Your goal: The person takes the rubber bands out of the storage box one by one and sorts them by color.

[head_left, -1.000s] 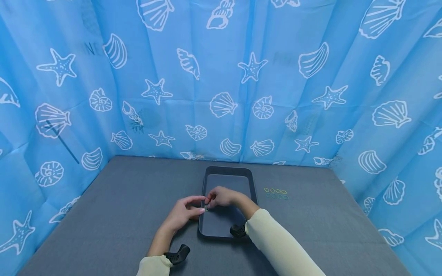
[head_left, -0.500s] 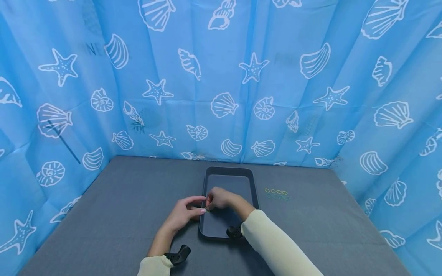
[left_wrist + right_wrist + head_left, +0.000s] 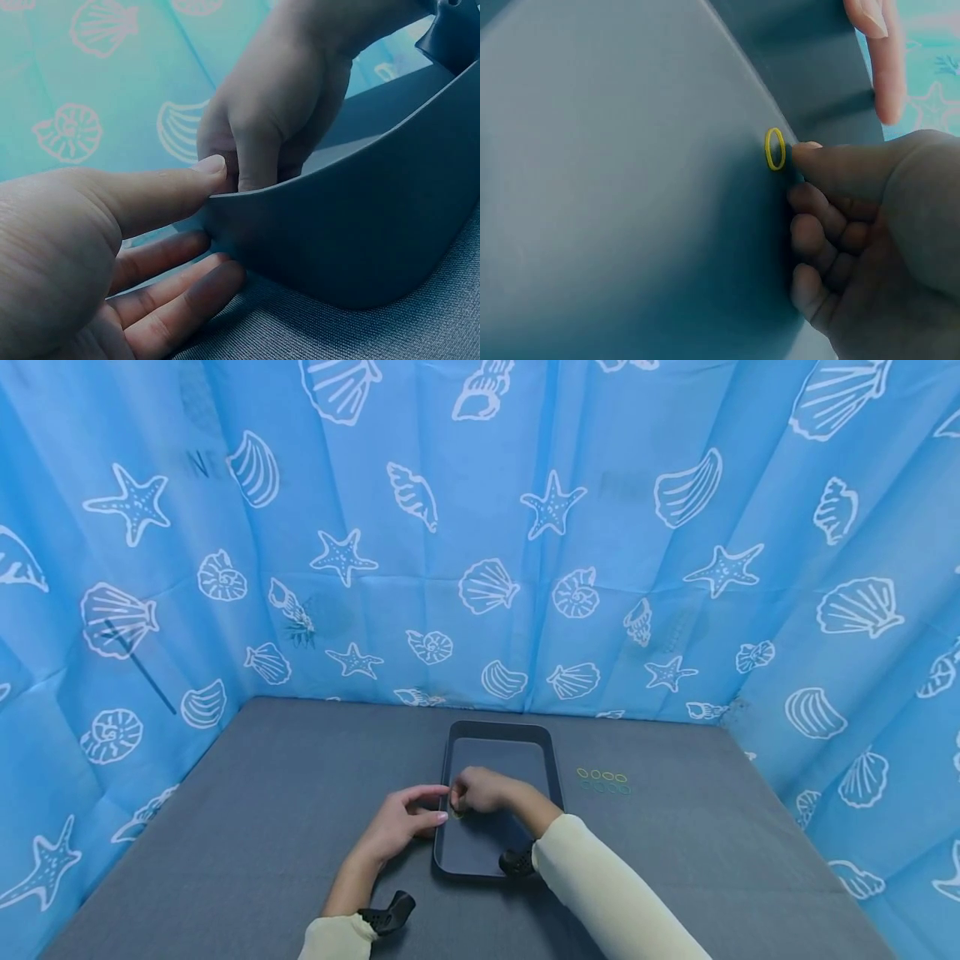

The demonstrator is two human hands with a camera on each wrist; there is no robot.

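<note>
Inside the dark grey tray (image 3: 487,870), close to its left wall, is my right hand (image 3: 483,789), fingers curled and thumb forward. At its thumb tip a small yellow rubber band (image 3: 775,149) shows in the right wrist view, seemingly pinched by its edge; the index fingertip is hidden. My left hand (image 3: 397,818) rests at the tray's left rim. In the left wrist view its thumb (image 3: 165,191) reaches over the rim, while its other fingers (image 3: 184,300) lie fairly straight along the outside of the wall.
Two short rows of small bands lie on the grey cloth right of the tray: yellow bands (image 3: 602,775) behind, green bands (image 3: 606,787) in front. A blue shell-patterned curtain (image 3: 420,527) hangs behind the table. Both wrists carry a black camera mount (image 3: 387,913).
My right hand has shifted slightly to the right along the tray's left wall, and the band at its fingertips has moved with it. The left hand has stayed at the rim.
</note>
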